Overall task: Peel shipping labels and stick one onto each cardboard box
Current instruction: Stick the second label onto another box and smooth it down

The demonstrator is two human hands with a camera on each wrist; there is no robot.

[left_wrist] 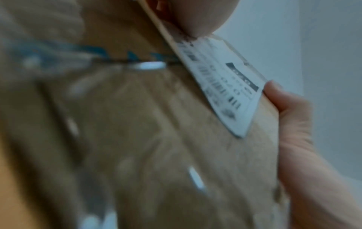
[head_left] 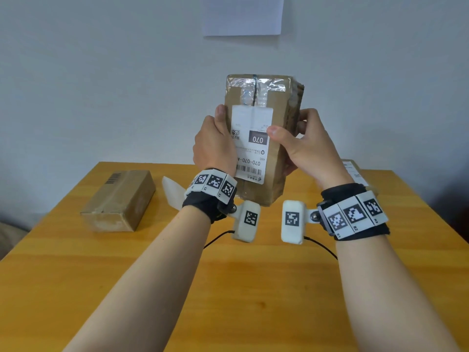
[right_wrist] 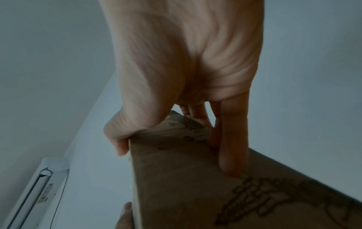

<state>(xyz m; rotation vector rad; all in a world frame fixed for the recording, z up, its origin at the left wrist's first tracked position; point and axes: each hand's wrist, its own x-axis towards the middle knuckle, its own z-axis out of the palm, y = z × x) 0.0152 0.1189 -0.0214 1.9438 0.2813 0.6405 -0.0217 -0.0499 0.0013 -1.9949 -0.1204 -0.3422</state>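
You hold a cardboard box (head_left: 264, 138) upright in the air above the table (head_left: 228, 288), its white shipping label (head_left: 250, 143) facing you with the print upside down. Your left hand (head_left: 214, 143) has its grip closed round the box's left edge, thumb on the label. Your right hand (head_left: 304, 148) grips the right side, thumb pressing the label's right edge. A second box (head_left: 119, 200) lies flat on the table to the left, and a strip of white backing paper (head_left: 172, 190) lies just beside it.
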